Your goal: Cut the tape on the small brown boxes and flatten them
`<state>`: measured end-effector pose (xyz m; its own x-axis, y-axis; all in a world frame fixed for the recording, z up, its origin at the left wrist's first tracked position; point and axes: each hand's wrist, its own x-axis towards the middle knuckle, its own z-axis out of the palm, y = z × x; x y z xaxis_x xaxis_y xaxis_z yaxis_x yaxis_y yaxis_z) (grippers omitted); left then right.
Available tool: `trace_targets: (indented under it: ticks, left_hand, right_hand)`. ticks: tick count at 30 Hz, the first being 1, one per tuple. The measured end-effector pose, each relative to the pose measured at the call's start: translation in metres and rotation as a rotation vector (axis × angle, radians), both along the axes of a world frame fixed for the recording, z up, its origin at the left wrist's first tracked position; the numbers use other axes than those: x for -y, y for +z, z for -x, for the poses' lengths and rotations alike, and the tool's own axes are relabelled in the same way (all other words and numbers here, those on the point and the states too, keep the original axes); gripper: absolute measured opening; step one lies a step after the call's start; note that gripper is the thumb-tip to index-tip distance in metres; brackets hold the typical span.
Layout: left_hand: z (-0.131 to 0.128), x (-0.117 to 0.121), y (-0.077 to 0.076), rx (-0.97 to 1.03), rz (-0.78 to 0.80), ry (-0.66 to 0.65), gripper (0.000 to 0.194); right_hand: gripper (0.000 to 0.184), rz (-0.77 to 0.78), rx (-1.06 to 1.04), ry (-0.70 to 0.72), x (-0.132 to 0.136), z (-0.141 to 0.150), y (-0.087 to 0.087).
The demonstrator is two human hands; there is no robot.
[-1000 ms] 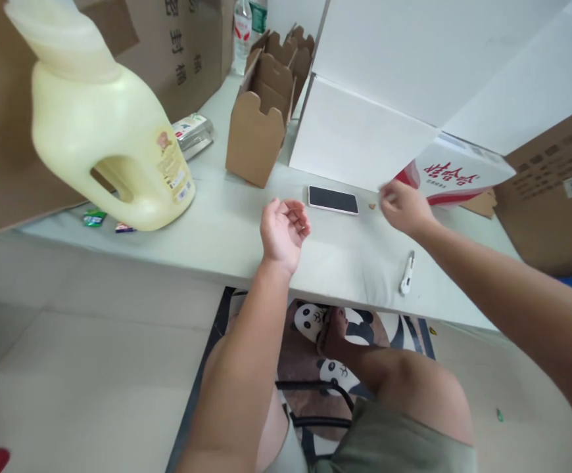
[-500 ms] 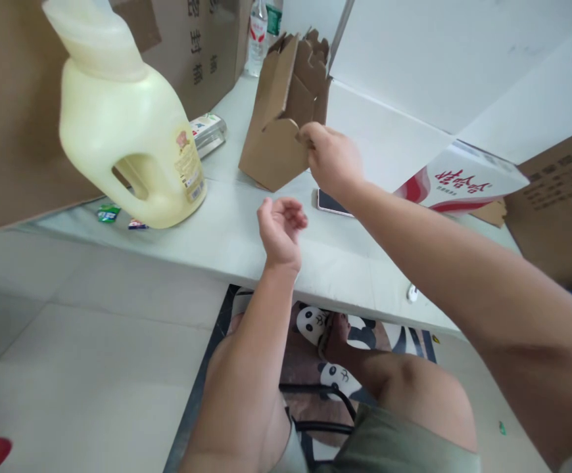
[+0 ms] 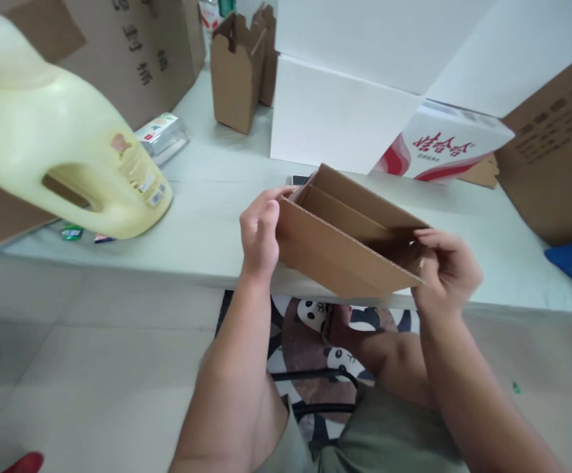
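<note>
Currently, left hand (image 3: 260, 230) and right hand (image 3: 446, 266) pinch opposite ends of a tilted, open cardboard box (image 3: 330, 246) above the worktop (image 3: 207, 223)'s front edge; support beneath unclear. Light, even grip should avoid creasing. Phone (image 3: 298, 180), mostly hidden behind the box, probably obstructs setting down. Yellow jug (image 3: 69, 131) stands left, near the front edge; brown cartons (image 3: 234, 85) toward the back.

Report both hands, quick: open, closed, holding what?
Left hand: closed, gripping the left end of the open-topped cardboard box.
Right hand: closed, gripping the right end of that cardboard box.
</note>
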<state>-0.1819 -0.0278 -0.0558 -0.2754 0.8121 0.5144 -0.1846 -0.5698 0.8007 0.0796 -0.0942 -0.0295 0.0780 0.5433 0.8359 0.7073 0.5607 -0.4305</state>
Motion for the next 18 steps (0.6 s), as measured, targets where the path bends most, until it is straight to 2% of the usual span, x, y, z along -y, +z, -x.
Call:
trace_targets:
  ticks: [2, 4, 7, 10, 13, 16, 18]
  left_hand:
    - [-0.01, -0.001, 0.0, -0.001, 0.013, -0.006, 0.042]
    - [-0.018, -0.004, -0.001, 0.034, 0.029, -0.025, 0.04]
    - [-0.025, -0.011, -0.001, 0.075, 0.041, -0.001, 0.041]
    - [-0.03, -0.018, 0.001, 0.03, 0.054, 0.011, 0.046]
    - [-0.035, -0.022, 0.002, -0.056, 0.06, -0.005, 0.053]
    - [-0.041, -0.024, 0.002, -0.124, 0.097, 0.049, 0.056]
    - [-0.044, -0.023, 0.001, -0.157, 0.129, 0.079, 0.056]
  right_hand:
    - [0.023, 0.035, -0.105, -0.031, -0.001, -0.005, -0.019]
    - [0.028, 0.078, -0.083, -0.043, -0.003, -0.008, -0.03]
    - [0.032, 0.145, 0.031, -0.007, -0.006, -0.011, -0.035]
    - [0.029, 0.167, 0.022, 0.022, -0.006, -0.014, -0.035]
    - [0.023, 0.097, -0.084, -0.08, -0.004, -0.018, -0.04]
    - [0.051, 0.033, -0.177, -0.222, -0.001, -0.021, -0.047]
    - [0.067, 0.11, -0.225, -0.203, 0.001, -0.022, -0.05]
